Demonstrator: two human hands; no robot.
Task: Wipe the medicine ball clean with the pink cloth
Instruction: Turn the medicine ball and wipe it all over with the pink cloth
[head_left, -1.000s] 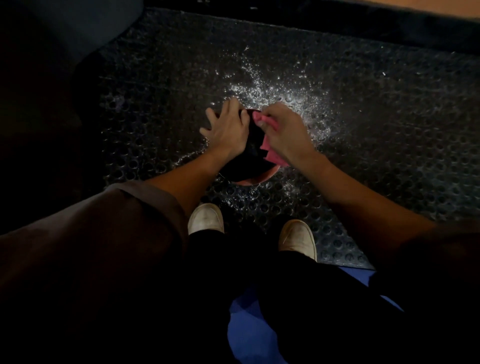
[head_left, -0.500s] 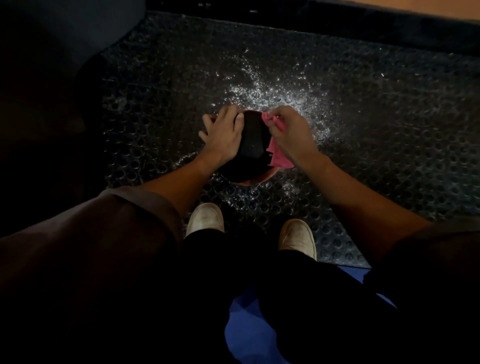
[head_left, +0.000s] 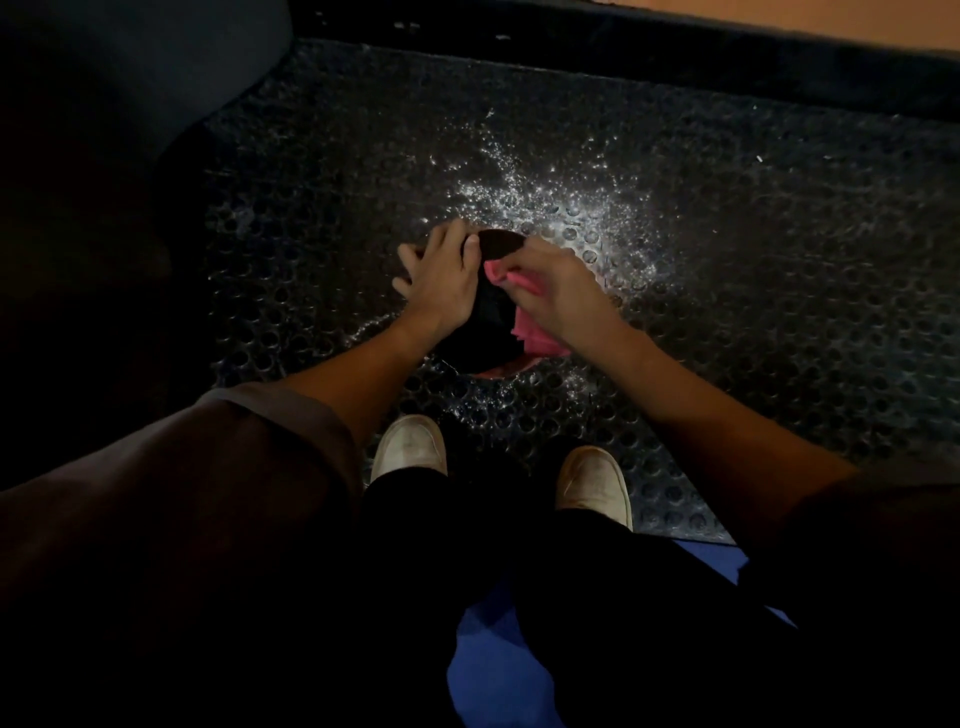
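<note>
- Sitting on the studded floor mat (head_left: 779, 322) just ahead of the person's feet, the medicine ball (head_left: 485, 332) is a dark sphere, mostly hidden under both hands. A reddish band shows at its near lower edge.
- The pink cloth (head_left: 537, 340) is bunched against the ball's upper right side, with a fold hanging toward the near edge.
- The right hand (head_left: 553, 291) grasps the cloth, fingers curled round it, and presses it onto the ball.
- The left hand (head_left: 441, 278) lies spread over the ball's upper left, fingers splayed and gripping nothing; it seems to be steadying the ball.
- Wiping looks to be under way, since the cloth is on the surface. The dim light hides how clean the ball is. The left side and the underside probably remain.
- Glittering pale specks (head_left: 545, 202) scatter over the mat beyond the ball; droplets or powder, I cannot tell.
- Two pale shoes (head_left: 410, 447) stand nearest, beside a blue patch (head_left: 493, 665).
</note>
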